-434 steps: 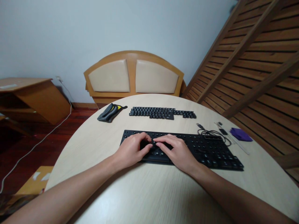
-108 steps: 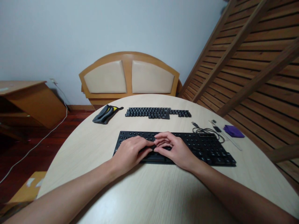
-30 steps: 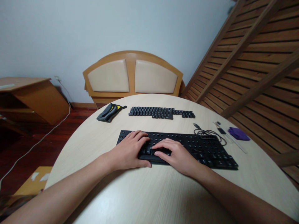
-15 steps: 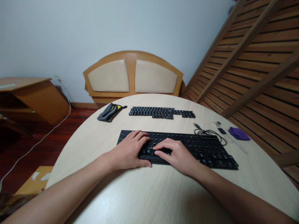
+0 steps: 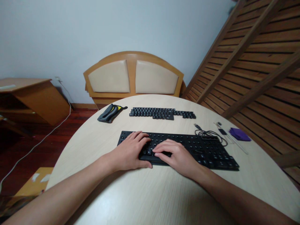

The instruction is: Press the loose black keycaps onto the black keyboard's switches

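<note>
A black keyboard (image 5: 182, 156) lies across the table before me, many of its key positions showing bare sockets. Across its left part rests my left hand (image 5: 130, 151), fingers bent over the top and thumb along the front edge, holding it. My right hand (image 5: 175, 153) is over the lower middle of the keyboard. Its thumb and fingertips are pinched together at a keycap in the bottom rows; the fingers mostly hide that key. Behind the keyboard, loose black keycaps (image 5: 152, 113) stand in rows, laid out like a keyboard.
A grey and black pouch (image 5: 110, 114) with yellow sits back left on the round table (image 5: 131, 193). On the right are the coiled USB cable (image 5: 211, 133), a thin metal tool (image 5: 239, 146) and a purple cloth (image 5: 239, 134). A wooden headboard (image 5: 132, 76) stands behind.
My right fingertips have shifted very slightly left over the keys. The left hand and the keyboard stay where they were.
</note>
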Tool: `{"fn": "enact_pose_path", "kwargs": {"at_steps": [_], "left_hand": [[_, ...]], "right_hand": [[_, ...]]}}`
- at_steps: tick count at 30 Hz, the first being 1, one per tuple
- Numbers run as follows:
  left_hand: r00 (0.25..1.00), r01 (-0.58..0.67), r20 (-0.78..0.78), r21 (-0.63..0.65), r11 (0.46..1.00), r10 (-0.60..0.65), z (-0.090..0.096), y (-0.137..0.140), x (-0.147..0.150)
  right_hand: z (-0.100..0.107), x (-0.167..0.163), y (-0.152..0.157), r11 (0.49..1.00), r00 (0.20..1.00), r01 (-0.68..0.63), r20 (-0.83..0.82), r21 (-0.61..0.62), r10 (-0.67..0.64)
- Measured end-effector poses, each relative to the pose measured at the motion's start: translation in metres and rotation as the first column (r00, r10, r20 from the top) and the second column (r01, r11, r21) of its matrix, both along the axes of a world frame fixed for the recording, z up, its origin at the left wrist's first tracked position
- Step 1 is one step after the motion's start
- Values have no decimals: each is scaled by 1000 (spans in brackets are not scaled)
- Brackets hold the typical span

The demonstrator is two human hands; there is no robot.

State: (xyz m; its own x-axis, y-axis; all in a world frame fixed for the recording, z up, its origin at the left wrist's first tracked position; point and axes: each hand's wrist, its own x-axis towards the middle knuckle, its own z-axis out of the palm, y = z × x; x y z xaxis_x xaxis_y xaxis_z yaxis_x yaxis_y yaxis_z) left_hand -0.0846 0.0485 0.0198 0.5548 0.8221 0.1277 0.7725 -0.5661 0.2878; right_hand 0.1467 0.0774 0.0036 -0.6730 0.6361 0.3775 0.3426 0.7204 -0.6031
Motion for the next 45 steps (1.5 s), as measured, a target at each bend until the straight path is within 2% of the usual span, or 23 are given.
{"fn": "enact_pose_path", "kwargs": {"at_steps": [14,20,25,31,34,39,45], "left_hand": [[1000,11,18,7,1000,-11,0,0,-1],[999,-18,-40,-33,999,17,-3,0,-1],[995,-43,-89,-62,997,37,-4,0,-2],[989,-43,-147,-71,997,32,-4,0,-1],[987,-41,-156,-69,997,29,-4,1,-2],[985,-48,-169,-84,995,33,-2,0,-1],[985,-60,-170,-100,993,42,0,1,0]], "right_hand": [[-3,2,-2,993,998,-57,43,106,53],[-2,1,-4,993,997,-20,75,114,11],[1,-1,-5,977,987,-47,158,209,14],[2,-3,-6,926,974,-93,229,365,7],[3,-4,-7,911,954,-101,299,400,-25],[4,-6,-8,918,939,-95,341,386,-47],[3,-8,-10,957,968,-7,241,289,-66]]}}
